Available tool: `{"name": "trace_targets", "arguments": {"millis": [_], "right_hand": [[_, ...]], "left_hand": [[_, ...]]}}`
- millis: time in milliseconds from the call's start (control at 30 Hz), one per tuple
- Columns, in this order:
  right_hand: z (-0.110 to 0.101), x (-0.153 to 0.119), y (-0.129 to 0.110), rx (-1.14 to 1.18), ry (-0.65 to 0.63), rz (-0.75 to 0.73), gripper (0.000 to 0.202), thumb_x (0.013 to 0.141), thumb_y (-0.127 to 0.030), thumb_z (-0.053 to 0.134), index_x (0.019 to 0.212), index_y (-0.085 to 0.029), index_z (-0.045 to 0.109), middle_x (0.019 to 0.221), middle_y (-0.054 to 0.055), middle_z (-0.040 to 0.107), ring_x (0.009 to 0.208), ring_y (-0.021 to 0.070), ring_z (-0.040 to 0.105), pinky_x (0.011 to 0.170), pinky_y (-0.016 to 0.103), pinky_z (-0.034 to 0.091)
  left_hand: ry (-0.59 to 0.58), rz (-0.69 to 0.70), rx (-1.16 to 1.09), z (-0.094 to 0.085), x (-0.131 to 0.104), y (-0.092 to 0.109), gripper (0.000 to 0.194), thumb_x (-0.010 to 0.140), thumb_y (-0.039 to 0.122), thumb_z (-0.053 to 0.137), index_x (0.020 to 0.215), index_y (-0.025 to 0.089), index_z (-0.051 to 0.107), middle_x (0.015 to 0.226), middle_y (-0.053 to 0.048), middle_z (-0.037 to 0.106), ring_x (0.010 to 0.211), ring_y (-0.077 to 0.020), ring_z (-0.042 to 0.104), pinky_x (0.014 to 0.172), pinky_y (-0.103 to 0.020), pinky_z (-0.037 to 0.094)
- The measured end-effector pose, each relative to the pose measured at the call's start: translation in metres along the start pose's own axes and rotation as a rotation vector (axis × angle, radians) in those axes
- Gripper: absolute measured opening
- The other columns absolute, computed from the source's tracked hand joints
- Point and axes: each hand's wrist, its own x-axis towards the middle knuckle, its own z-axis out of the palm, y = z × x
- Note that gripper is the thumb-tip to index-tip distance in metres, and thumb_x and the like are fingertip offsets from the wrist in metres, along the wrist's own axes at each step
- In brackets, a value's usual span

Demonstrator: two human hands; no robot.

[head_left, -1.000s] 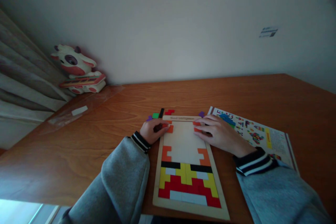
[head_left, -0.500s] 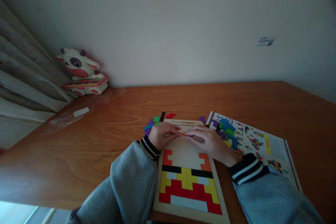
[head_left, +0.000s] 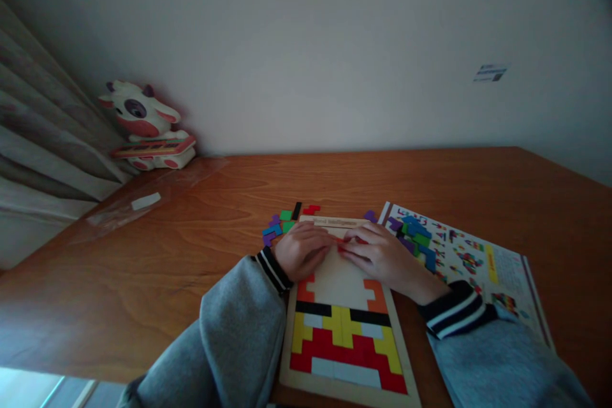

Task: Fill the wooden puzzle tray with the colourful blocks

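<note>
A wooden puzzle board [head_left: 414, 389] lies in front of me, its lower half filled with red, yellow, black, white and orange pieces. Over its bare upper part, my left hand [head_left: 302, 250] and my right hand [head_left: 375, 254] meet with bent fingers. Between their fingertips is an orange-red puzzle piece [head_left: 340, 241], mostly hidden, so its shape does not show. Both hands pinch it. An orange piece [head_left: 377, 296] sits at the right side of the board, and another orange piece is partly covered at the left.
Loose green [head_left: 288, 227], blue, purple, black and red pieces lie beyond my left hand. A printed pattern sheet [head_left: 502, 268] is at the right with several pieces on it. A cow toy [head_left: 143, 118] with a keyboard and clear plastic wrapping [head_left: 119, 213] are at the far left.
The orange-red piece is lower and closer to the board's surface, now more covered by my fingers. My left hand has turned palm-down; both hands stay over the upper board.
</note>
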Motion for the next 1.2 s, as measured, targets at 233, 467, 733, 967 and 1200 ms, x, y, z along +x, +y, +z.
{"name": "trace_targets", "arguments": {"millis": [233,467,733,967,1200], "right_hand": [[0.010,0.001,0.007,-0.036,0.011,0.121,0.025,0.098,-0.021,0.054,0.113,-0.025,0.073,0.113,0.006,0.073,0.100,0.0247,0.061,0.087,0.047,0.052],[0.012,0.005,0.003,-0.118,0.016,0.193,0.024,0.098,-0.023,0.053,0.108,-0.021,0.074,0.109,0.010,0.070,0.094,0.0257,0.061,0.084,0.046,0.051],[0.006,0.001,0.010,-0.089,0.089,0.247,0.021,0.098,-0.028,0.052,0.106,-0.023,0.072,0.102,0.007,0.069,0.092,0.0238,0.063,0.085,0.043,0.050],[-0.020,-0.027,0.058,-0.202,0.226,0.518,0.028,0.097,-0.036,0.049,0.099,-0.020,0.072,0.099,0.010,0.070,0.090,0.0264,0.066,0.082,0.042,0.051],[-0.022,-0.053,0.090,-0.235,0.187,0.706,0.037,0.093,-0.048,0.050,0.101,-0.019,0.072,0.097,0.012,0.070,0.092,0.0291,0.066,0.085,0.044,0.051]], "left_hand": [[0.007,-0.033,0.127,0.000,0.001,-0.001,0.024,0.094,0.023,0.053,0.110,0.019,0.070,0.107,-0.009,0.075,0.104,-0.0231,0.067,0.097,-0.042,0.048],[0.026,-0.051,0.158,0.001,0.001,0.001,0.023,0.094,0.023,0.053,0.107,0.019,0.071,0.107,-0.008,0.076,0.100,-0.0224,0.068,0.091,-0.040,0.050],[0.079,-0.088,0.087,0.000,0.000,-0.004,0.024,0.093,0.022,0.053,0.109,0.019,0.071,0.110,-0.010,0.074,0.104,-0.0225,0.067,0.094,-0.041,0.051],[0.177,-0.207,0.173,-0.017,-0.013,-0.025,0.025,0.093,0.017,0.050,0.109,0.018,0.069,0.113,-0.011,0.072,0.103,-0.0237,0.067,0.092,-0.042,0.053],[0.144,-0.276,0.285,-0.026,-0.025,-0.048,0.025,0.094,0.023,0.052,0.113,0.017,0.067,0.116,-0.012,0.071,0.105,-0.0254,0.067,0.094,-0.045,0.053]]}}
